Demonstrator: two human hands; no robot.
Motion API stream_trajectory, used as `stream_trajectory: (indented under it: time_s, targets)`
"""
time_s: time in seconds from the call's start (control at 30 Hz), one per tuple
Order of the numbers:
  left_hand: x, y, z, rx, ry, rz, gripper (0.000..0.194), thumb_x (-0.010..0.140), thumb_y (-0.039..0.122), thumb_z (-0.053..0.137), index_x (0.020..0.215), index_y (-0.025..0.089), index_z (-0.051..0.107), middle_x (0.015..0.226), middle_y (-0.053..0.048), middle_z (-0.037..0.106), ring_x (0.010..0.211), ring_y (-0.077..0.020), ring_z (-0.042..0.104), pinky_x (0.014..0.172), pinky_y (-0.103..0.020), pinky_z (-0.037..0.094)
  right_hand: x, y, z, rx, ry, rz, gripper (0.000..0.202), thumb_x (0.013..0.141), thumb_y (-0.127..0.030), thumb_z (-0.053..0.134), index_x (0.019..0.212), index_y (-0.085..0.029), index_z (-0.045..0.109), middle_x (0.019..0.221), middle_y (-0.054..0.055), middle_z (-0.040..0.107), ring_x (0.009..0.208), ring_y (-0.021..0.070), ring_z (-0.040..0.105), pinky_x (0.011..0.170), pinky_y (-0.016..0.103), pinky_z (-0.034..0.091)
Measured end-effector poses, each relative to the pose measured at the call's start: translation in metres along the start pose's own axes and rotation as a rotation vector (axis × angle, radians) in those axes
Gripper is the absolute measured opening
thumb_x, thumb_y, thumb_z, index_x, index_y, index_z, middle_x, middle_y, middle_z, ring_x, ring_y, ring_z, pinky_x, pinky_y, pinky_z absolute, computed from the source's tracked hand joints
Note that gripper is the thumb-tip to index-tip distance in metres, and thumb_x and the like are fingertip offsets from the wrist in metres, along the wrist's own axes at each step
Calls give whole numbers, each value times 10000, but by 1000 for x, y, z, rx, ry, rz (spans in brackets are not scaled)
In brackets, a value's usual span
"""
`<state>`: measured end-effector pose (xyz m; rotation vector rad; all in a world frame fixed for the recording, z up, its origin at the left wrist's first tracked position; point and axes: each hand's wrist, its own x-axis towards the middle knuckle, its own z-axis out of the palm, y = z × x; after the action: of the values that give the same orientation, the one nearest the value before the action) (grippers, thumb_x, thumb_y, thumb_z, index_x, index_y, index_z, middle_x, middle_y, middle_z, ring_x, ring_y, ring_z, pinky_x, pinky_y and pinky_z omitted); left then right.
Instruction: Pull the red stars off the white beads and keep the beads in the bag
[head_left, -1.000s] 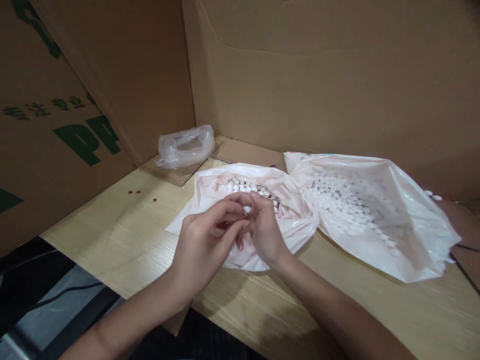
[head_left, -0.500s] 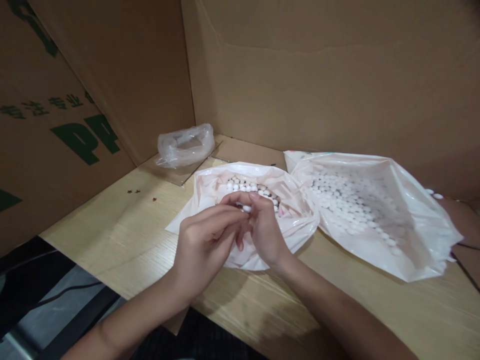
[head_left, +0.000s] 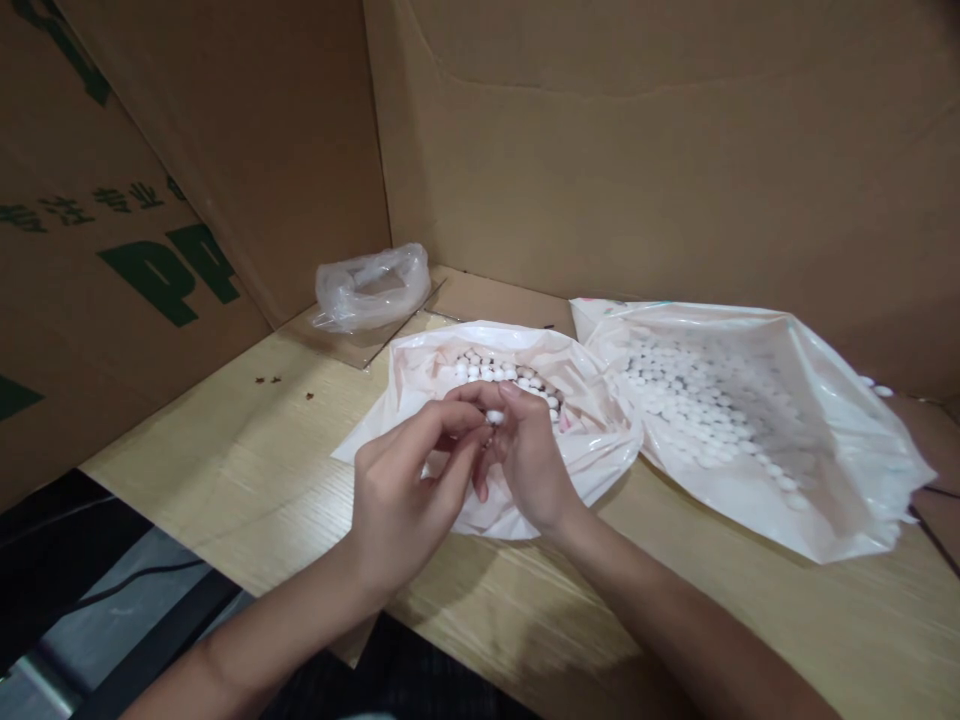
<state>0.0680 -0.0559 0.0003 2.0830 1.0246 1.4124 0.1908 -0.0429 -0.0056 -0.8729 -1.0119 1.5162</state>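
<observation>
My hands meet over a white plastic bag (head_left: 420, 370) that lies open on the table. Between the thumb and forefinger of my right hand (head_left: 534, 460) is a small white bead (head_left: 494, 417). My left hand (head_left: 409, 480) comes up to it from the left, thumb and forefinger pinched together close to the bead. Whatever those left fingertips grip is too small to make out. Several white beads (head_left: 480, 370) in rows lie inside the bag just beyond my fingers, partly hidden by them.
A second white bag (head_left: 847, 500) on the right holds many more white beads (head_left: 697, 400). At the back left sits a clear plastic bag (head_left: 375, 290) with its rim rolled open. Tiny brown bits (head_left: 309, 396) lie on the wooden table (head_left: 247, 470). Cardboard walls (head_left: 637, 180) stand behind.
My left thumb and forefinger have shifted slightly and parted from the right fingers, so the white bead shows more clearly. My right hand stays nearly still.
</observation>
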Motion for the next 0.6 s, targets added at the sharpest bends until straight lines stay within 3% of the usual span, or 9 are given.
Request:
stream_trajectory:
  time_s: [0.6]
  targets:
    - [-1, -4, 6, 144, 63, 191, 249, 782, 3, 653, 975, 148, 592, 856, 0, 664, 711, -47, 618, 677, -144, 507, -1, -1, 3, 42, 12, 30, 446, 816, -537, 430, 845, -146, 641, 542, 15, 560, 371, 111, 459, 305, 193, 353]
